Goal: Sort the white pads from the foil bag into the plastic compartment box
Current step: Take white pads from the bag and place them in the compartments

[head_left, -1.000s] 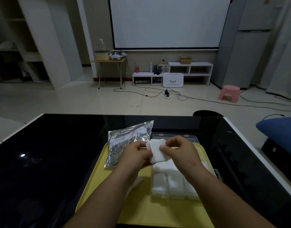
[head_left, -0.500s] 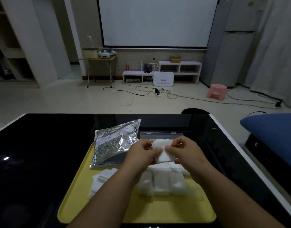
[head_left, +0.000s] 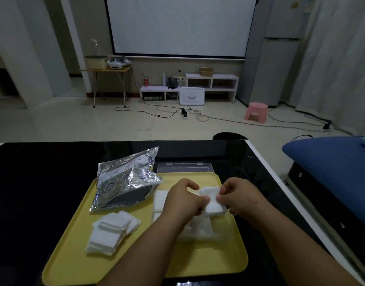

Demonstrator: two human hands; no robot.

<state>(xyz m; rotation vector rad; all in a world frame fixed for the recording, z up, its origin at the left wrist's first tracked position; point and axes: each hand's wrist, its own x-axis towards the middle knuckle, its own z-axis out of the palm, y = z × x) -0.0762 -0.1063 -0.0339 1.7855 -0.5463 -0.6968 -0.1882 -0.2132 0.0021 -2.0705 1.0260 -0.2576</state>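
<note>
- Together, the left hand [head_left: 182, 200] and right hand [head_left: 238, 198] reach forward from bare forearms, each pinching a side of one small white square pad [head_left: 213, 204] between thumb and fingertips.
- One crinkled silver foil bag [head_left: 126, 180], one loose stack of white pads [head_left: 111, 230] and one clear plastic compartment box [head_left: 198, 230] sit on one yellow tray [head_left: 136, 265] atop the black bench [head_left: 33, 193].
- Held pad hovers above the box, between both hands.

The pads [head_left: 109, 232] are plain white on a yellow tray [head_left: 208, 263]. The foil bag [head_left: 123, 180] is shiny silver with dark blue print, and the bench [head_left: 43, 182] is glossy black.
</note>
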